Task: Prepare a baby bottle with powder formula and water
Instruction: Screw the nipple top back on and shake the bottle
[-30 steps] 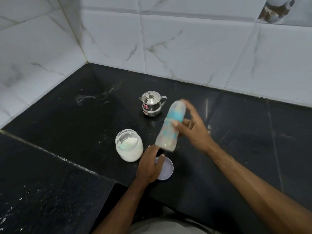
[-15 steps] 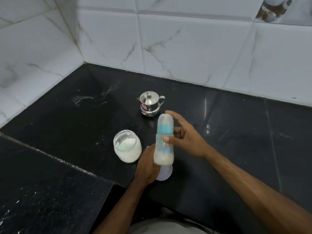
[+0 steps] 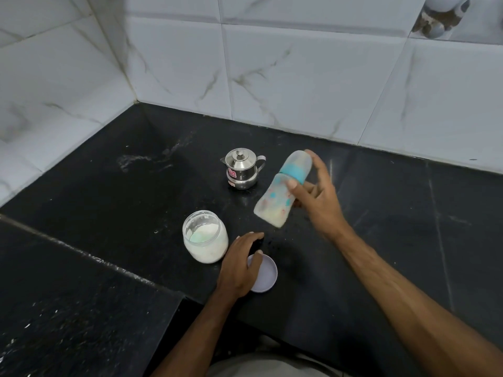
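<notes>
The right hand [image 3: 317, 198] holds the bottle [image 3: 283, 189] clear of the counter [image 3: 109, 202]: the thumb presses the front of the body just below the blue collar, the forefinger reaches up behind the clear cap, and the other fingers wrap the far side. The bottle is capped and tilted, its long axis running from base at lower left to cap at upper right; pale contents sit low in the body. Its edges are blurred, consistent with shaking, so mixing is judged to be the step in hand. The left hand [image 3: 239, 263] rests palm down on the counter, fingers loosely curled and pinching nothing, partly covering the lid [image 3: 265, 273]. The open jar [image 3: 204, 236] of powder stands just left of that hand. The steel pot [image 3: 241, 168], lidded, stands behind, near the bottle. The left hand is nearer lid and jar, so closing the jar would fall to it.
</notes>
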Demonstrator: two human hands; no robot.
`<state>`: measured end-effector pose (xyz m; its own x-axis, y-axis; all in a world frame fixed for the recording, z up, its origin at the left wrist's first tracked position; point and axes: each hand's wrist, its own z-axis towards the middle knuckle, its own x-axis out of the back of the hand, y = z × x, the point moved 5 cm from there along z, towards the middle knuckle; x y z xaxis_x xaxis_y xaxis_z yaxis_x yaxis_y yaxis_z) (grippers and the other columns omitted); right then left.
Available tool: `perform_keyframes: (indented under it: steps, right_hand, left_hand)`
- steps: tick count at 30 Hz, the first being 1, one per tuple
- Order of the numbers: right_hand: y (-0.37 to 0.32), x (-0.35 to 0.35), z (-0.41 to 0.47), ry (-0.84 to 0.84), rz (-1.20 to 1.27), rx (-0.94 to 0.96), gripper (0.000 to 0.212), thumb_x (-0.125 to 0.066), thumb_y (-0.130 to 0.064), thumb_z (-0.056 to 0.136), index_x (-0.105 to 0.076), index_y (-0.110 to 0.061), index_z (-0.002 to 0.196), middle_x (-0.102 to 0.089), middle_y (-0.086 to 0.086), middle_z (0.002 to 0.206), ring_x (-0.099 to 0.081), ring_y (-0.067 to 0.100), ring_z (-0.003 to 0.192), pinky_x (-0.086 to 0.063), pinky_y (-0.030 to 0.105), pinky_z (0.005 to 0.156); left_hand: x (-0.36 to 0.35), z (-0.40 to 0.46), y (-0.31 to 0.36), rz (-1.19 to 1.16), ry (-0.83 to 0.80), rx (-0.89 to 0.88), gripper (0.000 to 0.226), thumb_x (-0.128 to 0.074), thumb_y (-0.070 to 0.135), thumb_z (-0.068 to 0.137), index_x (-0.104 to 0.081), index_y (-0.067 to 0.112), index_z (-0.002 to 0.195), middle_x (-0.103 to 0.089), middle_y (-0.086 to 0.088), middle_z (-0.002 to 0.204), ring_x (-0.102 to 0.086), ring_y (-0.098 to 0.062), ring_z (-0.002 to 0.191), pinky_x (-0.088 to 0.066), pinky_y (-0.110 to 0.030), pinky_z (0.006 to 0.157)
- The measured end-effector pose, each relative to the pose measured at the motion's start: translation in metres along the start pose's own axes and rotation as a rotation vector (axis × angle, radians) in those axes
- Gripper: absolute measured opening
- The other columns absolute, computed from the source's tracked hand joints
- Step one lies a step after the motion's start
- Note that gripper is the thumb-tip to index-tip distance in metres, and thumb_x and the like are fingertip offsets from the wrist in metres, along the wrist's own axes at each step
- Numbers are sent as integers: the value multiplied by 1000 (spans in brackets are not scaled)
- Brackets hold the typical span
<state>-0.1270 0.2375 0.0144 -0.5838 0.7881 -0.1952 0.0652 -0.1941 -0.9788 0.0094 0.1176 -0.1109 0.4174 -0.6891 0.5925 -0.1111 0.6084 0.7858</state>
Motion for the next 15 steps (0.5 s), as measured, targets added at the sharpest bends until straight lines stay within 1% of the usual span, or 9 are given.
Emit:
perform_keyframes:
  steps: [2, 4, 5, 7, 10, 11, 12, 13, 15]
  right_hand:
    - [6, -6, -6, -71, -13, -18, 73, -66, -11, 85, -27, -27, 145, -68, 13, 114, -71, 25, 100, -59, 35, 73]
    - [20, -20, -19, -288, -133, -84, 75, -67, -3, 85, -28, -28, 144, -67, 14, 116, -70, 27, 102, -59, 37, 78]
    - [25, -23, -24, -361, -184, -112, 76, -68, -3, 85, -27, -28, 144, -67, 13, 117, -69, 27, 104, -59, 38, 81]
    - [22, -21, -21, -315, -160, -91, 76, -70, -7, 83, -29, -28, 144, -68, 12, 115, -70, 27, 103, -59, 38, 80]
    - [2, 0, -3, -5, 9, -21, 72, -68, -16, 83, -30, -29, 143, -69, 15, 114, -71, 28, 99, -59, 38, 73]
    - [-2, 3, -1, 52, 34, 0, 70, -66, -15, 86, -28, -29, 144, -68, 14, 115, -71, 27, 98, -59, 36, 72]
    - [-3, 2, -3, 55, 28, 9, 68, -64, -12, 89, -27, -28, 144, -68, 10, 115, -71, 24, 98, -59, 34, 71]
    - [-1, -2, -7, -8, -6, 4, 68, -63, -7, 89, -27, -26, 144, -70, 4, 114, -71, 22, 98, -59, 33, 71]
    - [10, -19, -19, -254, -117, -58, 72, -66, -3, 86, -28, -26, 143, -71, 2, 112, -70, 23, 101, -59, 33, 75]
  left_hand:
    - [2, 0, 2, -23, 3, 19, 44, -44, 36, 89, -59, 13, 124, -59, 6, 125, -51, -12, 121, -36, -43, 108]
    - [2, 2, 5, -95, -25, 68, 36, -56, 27, 90, -57, 14, 124, -61, -7, 124, -56, -27, 118, -42, -47, 103]
    - [3, 2, 8, -113, -40, 73, 35, -59, 23, 90, -56, 19, 124, -61, -8, 123, -57, -29, 117, -43, -50, 102]
    - [5, 3, 8, -99, -14, 30, 30, -53, 30, 91, -57, 25, 120, -60, 3, 117, -57, -21, 113, -44, -53, 99]
    - [1, 1, -2, -3, -14, 22, 42, -43, 35, 89, -60, 15, 122, -59, 11, 123, -52, -9, 119, -36, -46, 106]
    - [1, 0, 0, 6, -17, 23, 43, -42, 34, 89, -60, 15, 124, -59, 11, 125, -50, -7, 122, -34, -44, 109]
    - [2, 0, 1, 4, -22, 22, 43, -42, 34, 89, -60, 15, 123, -60, 11, 124, -50, -7, 121, -34, -43, 109]
    - [3, 1, 6, 0, -19, 19, 39, -44, 31, 89, -60, 14, 121, -60, 9, 121, -52, -8, 118, -37, -45, 106]
    - [3, 1, 7, -48, -21, 54, 34, -54, 20, 90, -56, 9, 123, -60, 0, 118, -55, -19, 114, -42, -46, 102]
